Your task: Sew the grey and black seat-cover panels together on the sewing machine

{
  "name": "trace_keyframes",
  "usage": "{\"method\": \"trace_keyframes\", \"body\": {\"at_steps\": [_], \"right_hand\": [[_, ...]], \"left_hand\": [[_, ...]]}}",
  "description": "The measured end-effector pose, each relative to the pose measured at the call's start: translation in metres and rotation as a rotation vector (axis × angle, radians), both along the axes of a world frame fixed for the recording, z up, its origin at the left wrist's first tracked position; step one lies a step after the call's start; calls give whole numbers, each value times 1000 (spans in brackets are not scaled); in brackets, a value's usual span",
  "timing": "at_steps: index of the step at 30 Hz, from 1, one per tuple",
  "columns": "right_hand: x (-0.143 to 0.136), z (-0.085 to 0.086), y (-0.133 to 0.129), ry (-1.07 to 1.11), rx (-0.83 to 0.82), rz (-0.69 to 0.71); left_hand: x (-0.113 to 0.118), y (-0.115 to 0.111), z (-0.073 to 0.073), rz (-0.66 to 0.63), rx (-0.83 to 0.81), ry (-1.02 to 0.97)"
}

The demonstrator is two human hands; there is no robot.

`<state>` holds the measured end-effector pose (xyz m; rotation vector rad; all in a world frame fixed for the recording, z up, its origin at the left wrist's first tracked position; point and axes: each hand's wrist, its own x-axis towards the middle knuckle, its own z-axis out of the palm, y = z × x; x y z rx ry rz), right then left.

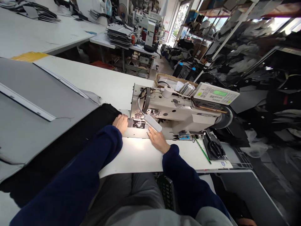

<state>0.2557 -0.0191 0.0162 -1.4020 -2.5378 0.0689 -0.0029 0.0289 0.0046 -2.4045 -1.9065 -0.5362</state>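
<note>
A sewing machine (183, 116) stands on the white table (141, 153), with a small lit lamp (152, 123) over its needle area. My left hand (121, 123) rests at the left end of the machine's bed, fingers curled down by the edge of the black fabric (77, 141); what they hold, if anything, is hidden. To the right of the needle area, my right hand (158, 139) lies on the front of the bed, its fingertips under the lamp. Whether those fingertips pinch anything is too small to tell. Large grey panels (56, 91) with white strips lie left of the black fabric.
A control panel (217, 93) sits on top of the machine. Black scissors (215, 149) and a green pencil (203, 150) lie at the right. Farther back are stacked dark pieces (119, 35) and another sewing machine (150, 34). Shelves of material line the right side.
</note>
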Motion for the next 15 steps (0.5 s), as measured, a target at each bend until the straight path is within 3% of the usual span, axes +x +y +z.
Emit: {"method": "trace_keyframes", "body": {"at_steps": [5,8,10,12,15], "right_hand": [[-46,-6,8,-16,15,106],[-51,-5,2,17,49,119],[-30,-4,-9,65,82,144],[7,-3,-26,81,111,124],[76,-2,-52,-65,100,-95]], "left_hand": [[-6,3,-3,-4,44,-87],[-10,0,-4,-15,67,-148],[-13,-2,-7,4,84,-219],[-17,-2,-12,46,102,-333],[-23,2,-19,90,108,-478]]}}
